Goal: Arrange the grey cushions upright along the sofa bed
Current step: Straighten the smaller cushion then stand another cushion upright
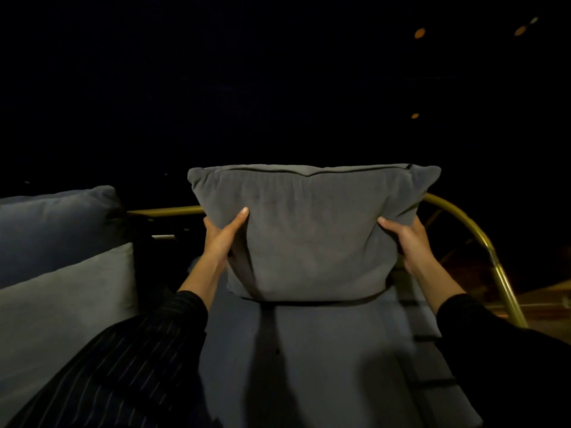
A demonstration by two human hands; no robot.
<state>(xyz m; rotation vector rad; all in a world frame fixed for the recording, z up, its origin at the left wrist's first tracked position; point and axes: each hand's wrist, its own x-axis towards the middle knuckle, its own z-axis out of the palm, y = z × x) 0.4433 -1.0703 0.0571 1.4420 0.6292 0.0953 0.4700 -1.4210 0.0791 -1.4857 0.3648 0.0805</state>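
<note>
Head view gives us one frame, dark beyond the furniture, and we count three cushions in it. We take the brass rail (482,239) as our landmark: it runs behind the seat and curves down on the right side.

One grey cushion (312,233) stands upright in front of that rail, its lower edge resting on the sofa bed mattress (324,359) and its zipped seam along the top. We see two hands on it. The left hand (221,239) clasps the cushion's left edge, thumb laid across the front face and the other fingers hidden behind the fabric. The right hand (408,242) clasps the right edge the same way, thumb forward, just in front of the rail's curve. Both grips pinch the fabric inward, so creases fan out from each thumb.

Two more cushions sit far left of the rail's curve. The back cushion (55,230) stands upright near the rail's left end, and the pale cushion (61,307) leans in front of it, closer to us.

We count two dark sleeves: the striped left sleeve (129,359) crosses the pale cushion's lower corner, and the right sleeve (494,350) lies below the rail's descending end.

Four small orange lights (419,33) glow in the blackness above the rail.
</note>
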